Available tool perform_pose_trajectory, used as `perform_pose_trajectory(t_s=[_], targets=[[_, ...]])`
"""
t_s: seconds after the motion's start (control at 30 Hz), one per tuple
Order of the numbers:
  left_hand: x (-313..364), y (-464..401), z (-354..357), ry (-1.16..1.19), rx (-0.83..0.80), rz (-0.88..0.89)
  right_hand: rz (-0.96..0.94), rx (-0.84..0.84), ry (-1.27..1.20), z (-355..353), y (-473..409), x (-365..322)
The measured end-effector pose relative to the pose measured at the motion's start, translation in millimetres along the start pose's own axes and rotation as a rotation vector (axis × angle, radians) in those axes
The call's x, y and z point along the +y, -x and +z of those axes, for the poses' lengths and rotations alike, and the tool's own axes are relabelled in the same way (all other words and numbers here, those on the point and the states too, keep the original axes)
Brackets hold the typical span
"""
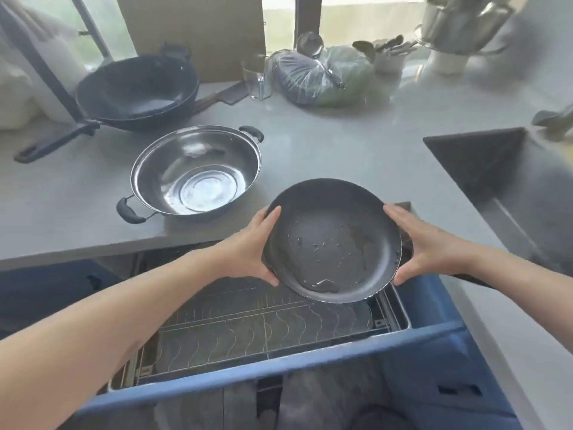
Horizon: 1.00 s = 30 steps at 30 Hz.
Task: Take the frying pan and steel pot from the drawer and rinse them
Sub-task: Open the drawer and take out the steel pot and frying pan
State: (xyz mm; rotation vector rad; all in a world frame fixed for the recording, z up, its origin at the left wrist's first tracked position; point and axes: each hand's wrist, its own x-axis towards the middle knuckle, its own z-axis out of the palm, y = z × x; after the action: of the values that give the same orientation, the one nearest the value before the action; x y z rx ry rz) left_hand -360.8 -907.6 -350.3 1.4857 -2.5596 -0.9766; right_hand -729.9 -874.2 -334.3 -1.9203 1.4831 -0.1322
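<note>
the steel pot (196,172) already sits on the counter (325,144), out of the open drawer (279,364). both hands, left hand (251,248) and right hand (424,245), grip the rim of the frying pan (333,240) above the drawer, tilted. rinsing at the sink (496,169) remains (neither looks wet). the pan's dark coating is scratched and flaking.

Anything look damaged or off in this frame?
Yes: the frying pan, held by its rim between left hand and right hand over the open drawer, shows pale scratches and flaked patches on its dark inner surface. The steel pot looks sound.
</note>
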Motion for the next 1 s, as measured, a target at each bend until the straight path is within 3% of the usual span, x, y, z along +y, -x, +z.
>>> perform_pose_trajectory(t_s=[0.53, 1.0], targets=[[-17, -154, -36, 0.118, 0.022, 0.044, 0.161, -0.030, -0.058, -76, -115, 59], [-17, -207, -45, 0.160, 0.026, -0.143, 0.025, -0.060, -0.057, -116, -179, 84]])
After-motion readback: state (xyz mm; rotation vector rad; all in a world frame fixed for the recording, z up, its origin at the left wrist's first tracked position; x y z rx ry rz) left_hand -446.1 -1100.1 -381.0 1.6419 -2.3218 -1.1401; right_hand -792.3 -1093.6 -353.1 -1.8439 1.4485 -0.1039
